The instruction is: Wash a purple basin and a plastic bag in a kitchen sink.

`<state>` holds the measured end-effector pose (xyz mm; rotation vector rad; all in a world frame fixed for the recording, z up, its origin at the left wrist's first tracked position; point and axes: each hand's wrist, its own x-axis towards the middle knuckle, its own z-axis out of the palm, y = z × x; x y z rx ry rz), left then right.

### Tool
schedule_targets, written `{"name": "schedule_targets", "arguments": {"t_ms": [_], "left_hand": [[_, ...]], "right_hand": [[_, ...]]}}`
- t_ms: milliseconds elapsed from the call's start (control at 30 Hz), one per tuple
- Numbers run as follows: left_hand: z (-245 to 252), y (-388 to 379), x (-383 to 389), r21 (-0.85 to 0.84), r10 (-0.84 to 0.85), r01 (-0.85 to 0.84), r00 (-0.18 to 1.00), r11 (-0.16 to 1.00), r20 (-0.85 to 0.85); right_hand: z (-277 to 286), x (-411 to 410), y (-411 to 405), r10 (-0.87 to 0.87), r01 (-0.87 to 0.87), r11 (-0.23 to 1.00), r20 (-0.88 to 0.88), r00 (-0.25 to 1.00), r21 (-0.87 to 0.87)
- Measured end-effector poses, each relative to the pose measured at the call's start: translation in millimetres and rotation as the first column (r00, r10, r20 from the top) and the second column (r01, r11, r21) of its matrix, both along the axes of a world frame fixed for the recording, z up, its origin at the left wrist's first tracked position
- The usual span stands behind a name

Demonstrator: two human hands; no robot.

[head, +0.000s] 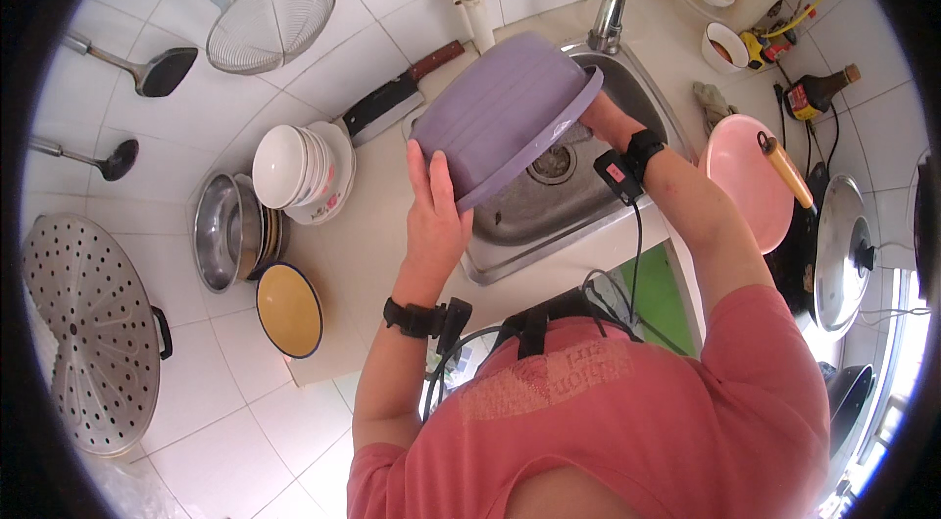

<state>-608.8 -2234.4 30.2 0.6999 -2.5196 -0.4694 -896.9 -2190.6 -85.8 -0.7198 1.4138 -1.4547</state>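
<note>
A purple plastic basin (500, 104) is tilted on its side above the left part of the stainless steel sink (514, 240), its outer wall towards me. My left hand (434, 225) holds it at the lower left, two fingers spread on the outer wall. On the basin's right side, my right hand (606, 118) reaches to the rim and the inside, its fingers hidden. The inside of the basin cannot be seen. Behind the sink stands a chrome faucet (610, 12); whether water runs is hidden. The drain strainer (551, 162) shows below the basin's rim.
A cleaver (390, 104) leans at the wall tiles. Stacked bowls (283, 166), steel basins (220, 232) and a yellow enamel bowl (290, 309) stand left. At right are a pink basin (750, 181), a glass pan lid (842, 254) and a dark bottle (816, 92). Cables hang from my wrists.
</note>
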Motion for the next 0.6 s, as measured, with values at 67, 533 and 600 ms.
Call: {"name": "schedule_targets", "arguments": {"t_ms": [67,533,600], "left_hand": [[2.4,0.6,2.2,0.002,0.005,-0.005,1.0,1.0,0.003],[2.9,2.2,1.5,-0.02,0.009,-0.009,1.0,1.0,-0.009],[3.0,3.3,1.2,-0.005,0.009,-0.009,1.0,1.0,-0.013]], "right_hand": [[0.4,-0.6,-1.5,0.056,-0.069,0.996,-0.187,0.981,-0.062],[-0.8,-1.3,-0.2,-0.008,0.008,1.0,0.051,0.999,0.004],[-6.6,-3.9,0.1,-0.002,0.002,1.0,0.027,1.0,-0.015]]}}
